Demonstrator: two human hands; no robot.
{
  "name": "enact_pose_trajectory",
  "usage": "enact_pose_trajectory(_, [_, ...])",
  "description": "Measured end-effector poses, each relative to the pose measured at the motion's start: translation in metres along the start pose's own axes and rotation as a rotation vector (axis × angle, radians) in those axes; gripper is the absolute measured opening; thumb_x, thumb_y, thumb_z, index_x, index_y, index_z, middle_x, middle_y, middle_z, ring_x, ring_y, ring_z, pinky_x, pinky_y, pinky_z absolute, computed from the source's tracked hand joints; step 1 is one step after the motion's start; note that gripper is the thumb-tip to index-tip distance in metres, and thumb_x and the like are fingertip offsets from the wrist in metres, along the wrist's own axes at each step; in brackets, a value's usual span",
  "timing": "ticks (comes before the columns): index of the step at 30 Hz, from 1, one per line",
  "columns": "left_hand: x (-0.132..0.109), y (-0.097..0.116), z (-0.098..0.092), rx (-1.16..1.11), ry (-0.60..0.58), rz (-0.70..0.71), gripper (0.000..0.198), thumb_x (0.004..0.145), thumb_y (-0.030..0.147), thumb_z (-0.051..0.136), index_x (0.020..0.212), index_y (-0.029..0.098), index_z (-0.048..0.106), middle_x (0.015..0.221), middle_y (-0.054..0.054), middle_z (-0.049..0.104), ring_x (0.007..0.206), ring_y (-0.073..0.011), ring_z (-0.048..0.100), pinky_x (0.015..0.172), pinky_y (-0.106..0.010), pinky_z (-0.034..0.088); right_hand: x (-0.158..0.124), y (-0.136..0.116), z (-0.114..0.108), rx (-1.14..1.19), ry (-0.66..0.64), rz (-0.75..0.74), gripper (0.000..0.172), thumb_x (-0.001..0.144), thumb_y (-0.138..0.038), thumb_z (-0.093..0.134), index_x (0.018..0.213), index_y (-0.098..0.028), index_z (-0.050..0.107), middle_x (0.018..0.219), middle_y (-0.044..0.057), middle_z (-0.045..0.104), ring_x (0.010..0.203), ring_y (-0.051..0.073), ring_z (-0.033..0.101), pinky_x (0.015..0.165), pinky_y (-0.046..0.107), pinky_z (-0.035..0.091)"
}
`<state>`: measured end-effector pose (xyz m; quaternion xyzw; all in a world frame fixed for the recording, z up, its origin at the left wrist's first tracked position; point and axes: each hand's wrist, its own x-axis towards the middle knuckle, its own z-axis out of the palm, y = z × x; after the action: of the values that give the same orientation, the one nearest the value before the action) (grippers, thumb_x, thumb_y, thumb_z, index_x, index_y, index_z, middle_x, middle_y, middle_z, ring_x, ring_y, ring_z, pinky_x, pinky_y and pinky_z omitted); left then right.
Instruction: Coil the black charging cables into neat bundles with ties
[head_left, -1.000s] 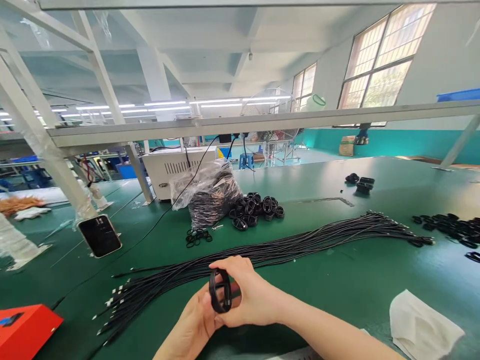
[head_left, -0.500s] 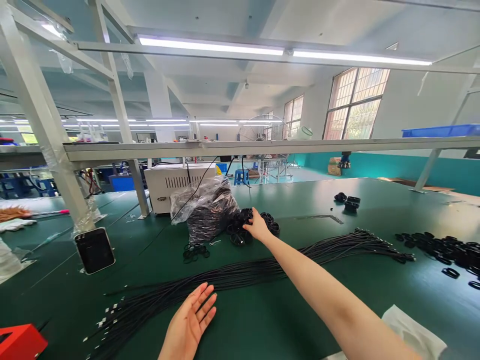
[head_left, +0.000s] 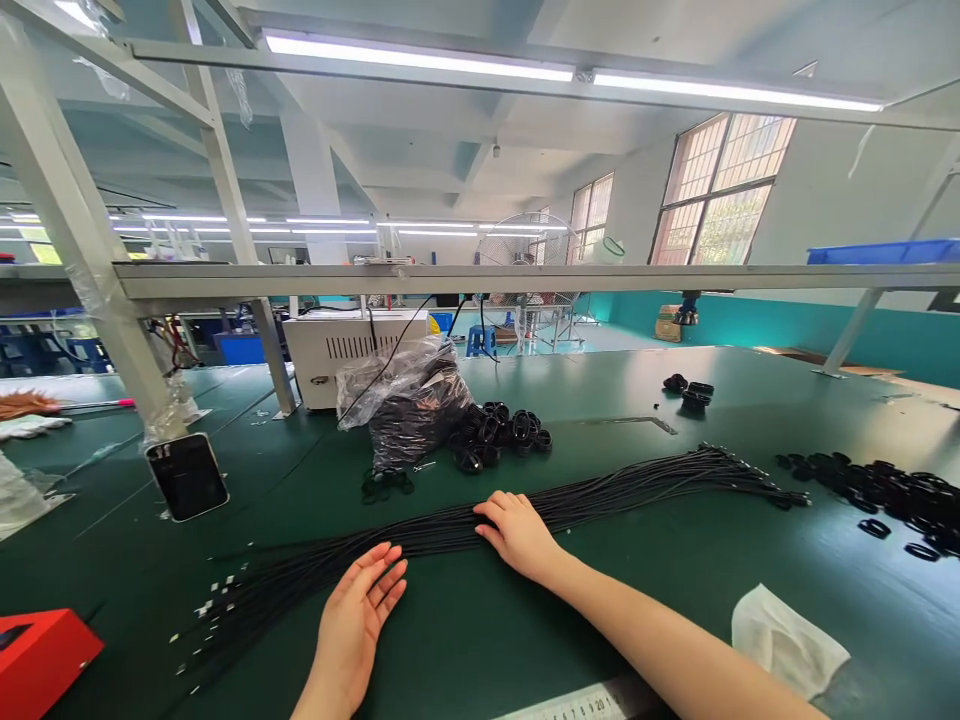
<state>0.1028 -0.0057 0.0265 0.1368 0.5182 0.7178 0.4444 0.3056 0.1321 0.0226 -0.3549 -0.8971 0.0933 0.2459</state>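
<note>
A long bundle of thin black cables lies across the green table, with pale connector tips at its left end. My right hand is over the middle of the bundle, fingers bent and thumb apart, the fingertips at the cables. I see nothing held in it. My left hand is open, palm turned to the right, just in front of the bundle's left part. Behind the bundle sits a heap of black coiled loops, beside a clear plastic bag full of dark pieces.
A phone leans against the shelf post at left. At front left is a red box. Black oval rings are spread at right, near a white cloth. A steel ruler shows at the front edge.
My right hand has left the heap of black loops and come back toward me to the cable bundle. My left hand has shifted slightly left and stays open. The view has tilted a little.
</note>
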Motion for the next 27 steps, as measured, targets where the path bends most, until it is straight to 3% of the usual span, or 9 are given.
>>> enact_pose_trajectory(3, [0.002, 0.001, 0.001, 0.043, 0.014, 0.017, 0.027, 0.084, 0.0, 0.05, 0.094, 0.017, 0.068, 0.09, -0.008, 0.075, 0.074, -0.0147, 0.073, 0.071, -0.028, 0.058, 0.014, 0.003, 0.004, 0.009, 0.036, 0.04, 0.023, 0.093, -0.023, 0.052, 0.111, -0.023, 0.066, 0.112, 0.01, 0.063, 0.103, 0.025, 0.056, 0.088, 0.039, 0.042])
enact_pose_trajectory(8, [0.001, 0.001, 0.002, 0.124, 0.037, 0.09, 0.024, 0.081, 0.001, 0.052, 0.09, 0.016, 0.068, 0.088, -0.009, 0.074, 0.072, -0.0172, 0.072, 0.071, -0.031, 0.058, 0.029, 0.005, 0.008, 0.117, 0.064, 0.06, 0.018, 0.089, -0.021, 0.055, 0.085, -0.022, 0.072, 0.096, 0.006, 0.07, 0.094, 0.024, 0.062, 0.087, 0.037, 0.044])
enact_pose_trajectory(12, [-0.001, -0.002, 0.002, 0.216, 0.113, 0.252, 0.023, 0.078, 0.003, 0.055, 0.09, 0.018, 0.067, 0.098, -0.007, 0.071, 0.089, -0.0198, 0.069, 0.084, -0.034, 0.054, 0.026, 0.004, 0.001, 0.236, 0.109, 0.065, 0.021, 0.089, -0.025, 0.051, 0.087, -0.022, 0.072, 0.093, 0.006, 0.072, 0.091, 0.022, 0.065, 0.084, 0.034, 0.047])
enact_pose_trajectory(17, [-0.005, 0.001, -0.003, 0.355, 0.253, 0.485, 0.03, 0.071, 0.002, 0.061, 0.092, 0.023, 0.066, 0.121, -0.006, 0.059, 0.122, -0.0248, 0.05, 0.108, -0.036, 0.035, 0.014, 0.0, -0.021, 0.38, 0.134, 0.078, 0.02, 0.088, -0.03, 0.051, 0.092, -0.021, 0.069, 0.093, 0.005, 0.072, 0.083, 0.022, 0.065, 0.076, 0.034, 0.049])
enact_pose_trajectory(21, [-0.009, 0.006, -0.005, 0.42, 0.315, 0.582, 0.033, 0.072, 0.007, 0.065, 0.099, 0.026, 0.063, 0.134, -0.006, 0.051, 0.137, -0.0274, 0.032, 0.117, -0.042, 0.018, 0.009, -0.002, -0.037, 0.501, 0.115, 0.057, 0.02, 0.085, -0.033, 0.054, 0.088, -0.021, 0.069, 0.091, 0.004, 0.072, 0.081, 0.021, 0.065, 0.074, 0.032, 0.05])
enact_pose_trajectory(23, [-0.01, 0.007, -0.005, 0.429, 0.302, 0.575, 0.031, 0.074, 0.015, 0.067, 0.103, 0.026, 0.06, 0.128, -0.007, 0.056, 0.13, -0.0277, 0.043, 0.112, -0.043, 0.029, 0.008, -0.004, -0.042, 0.548, 0.125, 0.058, 0.021, 0.085, -0.034, 0.054, 0.087, -0.02, 0.069, 0.089, 0.004, 0.071, 0.081, 0.02, 0.064, 0.073, 0.032, 0.05])
enact_pose_trajectory(25, [-0.008, 0.007, -0.005, 0.429, 0.277, 0.538, 0.029, 0.076, 0.025, 0.069, 0.103, 0.023, 0.058, 0.112, -0.008, 0.064, 0.11, -0.0266, 0.06, 0.098, -0.041, 0.045, 0.007, -0.007, -0.044, 0.579, 0.135, 0.06, 0.021, 0.085, -0.034, 0.054, 0.085, -0.02, 0.069, 0.084, 0.003, 0.07, 0.074, 0.019, 0.063, 0.068, 0.03, 0.049])
enact_pose_trajectory(27, [-0.006, 0.007, -0.008, 0.428, 0.27, 0.504, 0.029, 0.076, 0.034, 0.069, 0.1, 0.021, 0.057, 0.097, -0.006, 0.067, 0.091, -0.024, 0.067, 0.081, -0.036, 0.053, 0.007, -0.011, -0.046, 0.597, 0.158, 0.061, 0.019, 0.085, -0.034, 0.054, 0.083, -0.021, 0.068, 0.08, 0.002, 0.069, 0.068, 0.018, 0.061, 0.064, 0.03, 0.048])
